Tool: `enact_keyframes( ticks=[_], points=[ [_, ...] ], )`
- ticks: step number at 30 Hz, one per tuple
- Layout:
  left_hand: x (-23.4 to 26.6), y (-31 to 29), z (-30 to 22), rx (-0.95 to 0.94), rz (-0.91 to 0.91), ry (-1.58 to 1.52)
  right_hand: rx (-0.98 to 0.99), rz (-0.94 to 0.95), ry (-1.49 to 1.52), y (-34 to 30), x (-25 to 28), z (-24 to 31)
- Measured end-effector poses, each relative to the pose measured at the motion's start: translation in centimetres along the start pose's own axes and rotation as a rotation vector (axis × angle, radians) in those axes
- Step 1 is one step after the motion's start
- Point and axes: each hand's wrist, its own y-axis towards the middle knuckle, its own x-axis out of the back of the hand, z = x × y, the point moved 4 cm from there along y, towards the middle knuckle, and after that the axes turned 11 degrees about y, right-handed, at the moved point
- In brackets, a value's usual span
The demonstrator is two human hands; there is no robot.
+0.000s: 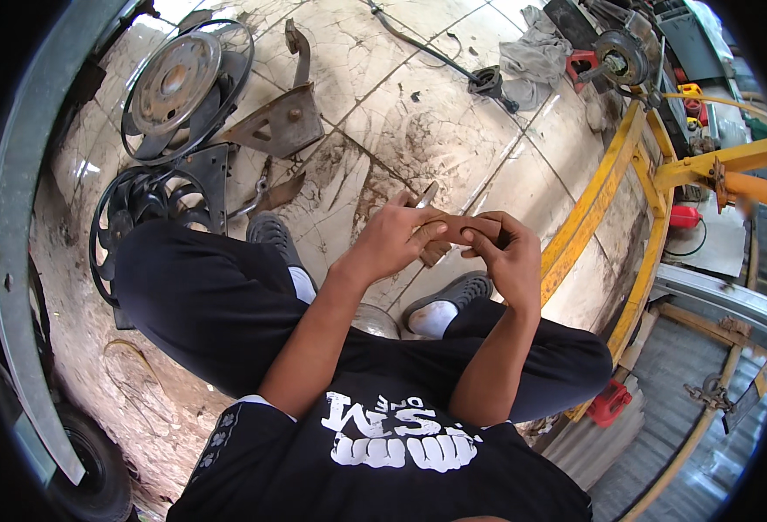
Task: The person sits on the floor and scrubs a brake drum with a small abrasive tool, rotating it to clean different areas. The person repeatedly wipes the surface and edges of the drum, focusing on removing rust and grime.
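Both hands are in front of me above the floor, between my bent knees. My left hand [385, 241] pinches one end of a reddish-brown strip [472, 225] that looks like sandpaper. At the other end, my right hand [511, 263] grips the strip between thumb and fingers. A narrow metal piece with a pale tip [428, 193] sticks out beyond my left fingers; whether that hand holds it too, I cannot tell. Just below the left fingertips a small brown piece [436, 252] shows, partly hidden.
A rusty metal bracket with a pedal [290, 117] lies ahead on the left, beside a round fan with a rusty disc [175, 80]. Another black fan [140, 204] stands near my left knee. To the right rises a yellow metal frame [588, 209]. A grey rag [531, 56] lies far right.
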Motion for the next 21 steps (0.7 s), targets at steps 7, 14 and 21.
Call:
enact_keyframes(
  ticks=[7,14,21],
  points=[
    [0.1,0.1,-0.7,-0.068,-0.029,-0.058,0.023,0.051,0.074,-0.2,-0.2,-0.4],
    [-0.9,0.8,0.0,0.07,-0.005,-0.397,0.07,0.04,0.263,1.1,0.6,-2.5],
    [-0.1,0.7,0.5,0.19,0.075,-0.354,-0.008,0.175,0.367,1.4,-0.1,-2.6]
  ],
)
